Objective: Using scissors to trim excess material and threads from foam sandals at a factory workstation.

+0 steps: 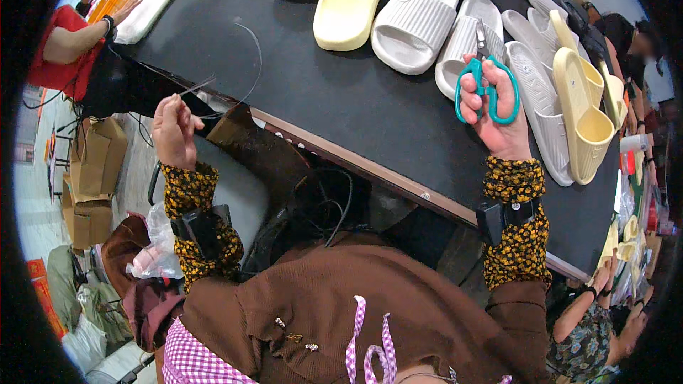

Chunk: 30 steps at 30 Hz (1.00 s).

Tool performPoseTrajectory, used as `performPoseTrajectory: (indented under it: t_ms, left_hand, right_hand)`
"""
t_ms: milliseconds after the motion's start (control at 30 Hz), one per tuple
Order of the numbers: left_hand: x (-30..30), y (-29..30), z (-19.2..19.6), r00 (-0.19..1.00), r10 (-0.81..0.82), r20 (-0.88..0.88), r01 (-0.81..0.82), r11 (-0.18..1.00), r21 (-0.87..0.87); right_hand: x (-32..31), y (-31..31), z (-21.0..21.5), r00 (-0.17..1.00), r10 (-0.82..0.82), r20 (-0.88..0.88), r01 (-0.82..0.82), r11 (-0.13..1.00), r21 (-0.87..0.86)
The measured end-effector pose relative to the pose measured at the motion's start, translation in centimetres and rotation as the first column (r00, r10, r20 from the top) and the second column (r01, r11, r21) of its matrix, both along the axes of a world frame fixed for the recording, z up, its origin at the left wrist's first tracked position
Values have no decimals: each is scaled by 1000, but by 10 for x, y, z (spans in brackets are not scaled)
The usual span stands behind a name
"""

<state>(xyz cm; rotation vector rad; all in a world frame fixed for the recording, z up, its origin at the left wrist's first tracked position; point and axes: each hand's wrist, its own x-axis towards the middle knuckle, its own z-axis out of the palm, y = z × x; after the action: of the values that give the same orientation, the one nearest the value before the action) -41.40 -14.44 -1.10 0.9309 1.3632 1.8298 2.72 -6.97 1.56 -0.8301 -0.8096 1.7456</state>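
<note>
Thin clear plastic strands (200, 85) are pinched between the fingertips of my left hand (176, 131), which is raised off the table's near left edge. One strand curves away in a long loop over the tabletop. My right hand (500, 124) is closed around the teal handles of a pair of scissors (479, 71). Their short metal blades point away from me, over a grey ribbed slide sandal (466, 25). Beside it lie another grey slide (416, 25) and a pale yellow slide (350, 7). More grey and yellow slides (583, 114) are gathered right of my right hand.
The black tabletop (306, 92) has a pale edge strip (370, 163) toward me. A white bundle (160, 0) lies at the far left, near another person's hand (128, 11). Cardboard boxes (96, 163) stand on the floor at left. Other people work at right.
</note>
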Motion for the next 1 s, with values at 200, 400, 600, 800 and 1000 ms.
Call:
performPoseTrajectory:
  t_ms: [200,400,600,800,1000]
  left_hand:
    - [-35,-20,-62,950,110,-293,-192,945,-266]
    - [-55,-22,-107,906,64,-419,-297,802,-518]
    - [-135,-29,-113,452,287,-845,-430,900,75]
    - [-16,34,-7,827,211,-522,-198,977,81]
    - [89,90,53,681,-140,-718,263,963,62]
  right_hand:
    - [-2,-3,3,1000,-7,2,7,1000,-13]
    - [2,-5,2,999,-33,17,33,999,-15]
    - [-10,-7,5,997,15,-77,-14,1000,14]
    - [8,-7,11,997,-61,-51,64,997,46]
    - [7,-4,12,991,-136,20,132,984,123]
